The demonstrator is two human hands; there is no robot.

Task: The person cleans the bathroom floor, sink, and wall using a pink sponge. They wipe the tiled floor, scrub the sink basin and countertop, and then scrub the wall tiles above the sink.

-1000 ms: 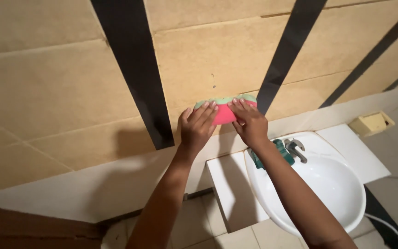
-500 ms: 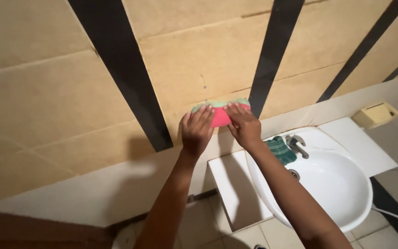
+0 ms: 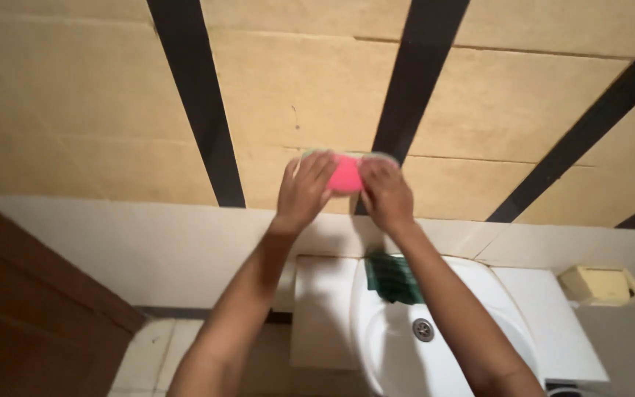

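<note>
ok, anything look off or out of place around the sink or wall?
One thing: a dark green cloth lies bunched on the back rim of the white sink, hanging partly into the basin. Otherwise nothing stands out: both hands, left hand and right hand, press a pink sponge against the beige wall tiles, which look intact.

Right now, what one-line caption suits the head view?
Left hand and right hand press a pink sponge against beige wall tile above a white sink.

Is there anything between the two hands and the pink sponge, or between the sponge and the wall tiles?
Nothing visible. The left hand and right hand both touch the sponge directly, and it lies against the beige wall with nothing seen between.
</note>
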